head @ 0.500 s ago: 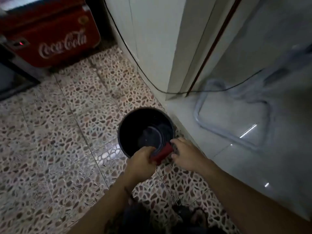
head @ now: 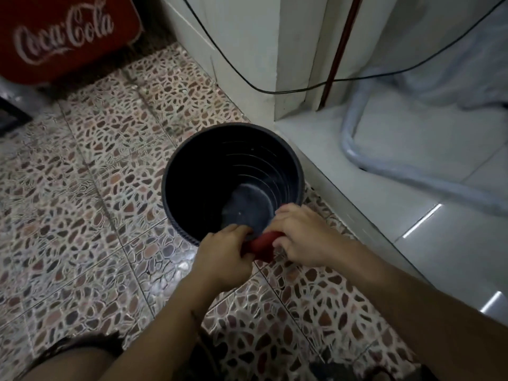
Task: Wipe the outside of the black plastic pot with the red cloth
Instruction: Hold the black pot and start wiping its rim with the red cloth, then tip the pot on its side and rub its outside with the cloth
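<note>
Standing at far left: red Coca-Cola cooler [head: 66, 37], against the wall, no part in the task. Spreading across the left and centre: pebble-patterned floor tiles [head: 90, 193], bearing the work. Sitting at centre: black plastic pot [head: 192, 193], upright on the floor, mouth open to the camera, empty inside with stepped rings on the inner wall and some pale dust or scuffing on the base; near side of its rim met by both hands. Left hand [head: 224, 258]: closed, fingers hooked over the near rim and clamping one end of the cloth, apparently steadying the pot as well. Red cloth [head: 262, 243]: bunched into a short roll, pressed against the outer wall just under the near rim, gripped at either end. Right hand [head: 305, 236]: closed over the other end of the cloth, fingertips resting on the rim. Lying at right: raised pale tiled step [head: 412, 243], just beside the pot, carrying a grey hose [head: 384, 171] and a black cable [head: 275, 90] hanging along the white wall. Progress, judged: wiping under way but seemingly early; cloth on one small patch of the near wall only. Remaining: left, far and right sides of the outer wall, none showing any contact. Cleanliness of the outside: cannot tell, mostly hidden from this angle.
</note>
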